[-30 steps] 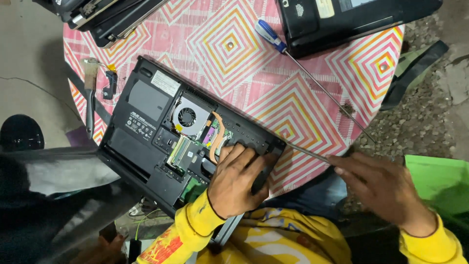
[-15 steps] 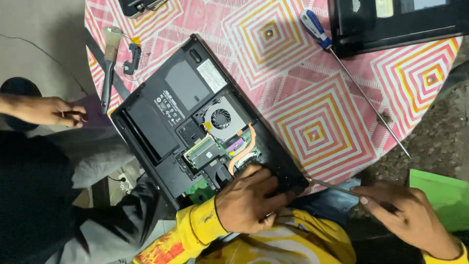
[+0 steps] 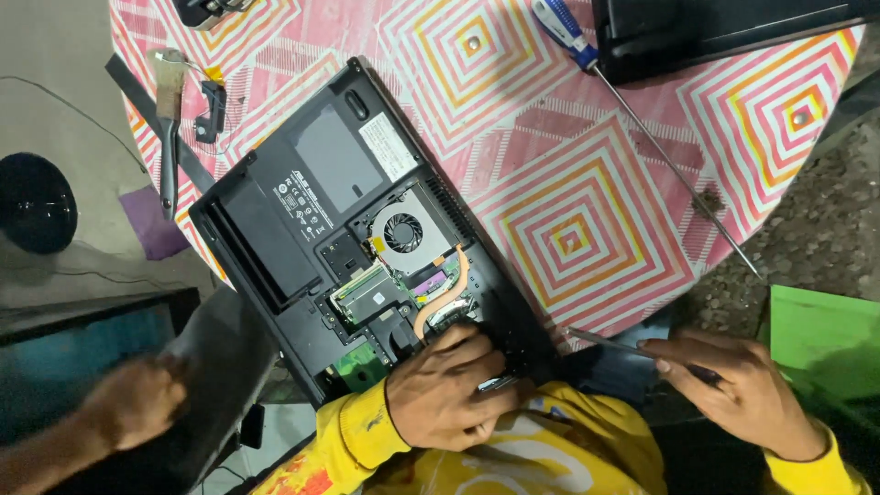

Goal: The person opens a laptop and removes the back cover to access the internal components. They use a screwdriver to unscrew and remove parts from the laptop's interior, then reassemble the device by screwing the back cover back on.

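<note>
Since b4, left hand [image 3: 449, 394] slid lower on the open black laptop [image 3: 357, 238], fingers bent & pressing its near edge on the pink table [image 3: 587, 183]. Right hand [image 3: 742, 390] pinches a thin screwdriver [image 3: 610, 342] w/ tip now just beside the laptop's corner, so unscrewing looks close

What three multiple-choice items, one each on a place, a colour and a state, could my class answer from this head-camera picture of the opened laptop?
1. Where does the blue-handled screwdriver lie?
A. On the patterned tablecloth, right of the laptop
B. Inside the laptop
C. On the floor

2. What colour are the person's sleeves?
A. Green
B. Yellow
C. White

3. What state is the laptop's underside in?
A. Fully covered
B. Cover off, cooling fan exposed
C. Wrapped in cloth

Answers:
1 A: its long shaft rests on the cloth beside the laptop.
2 B: both cuffs at the left hand and right hand are yellow.
3 B: fan, copper pipe and circuit boards show.
</note>
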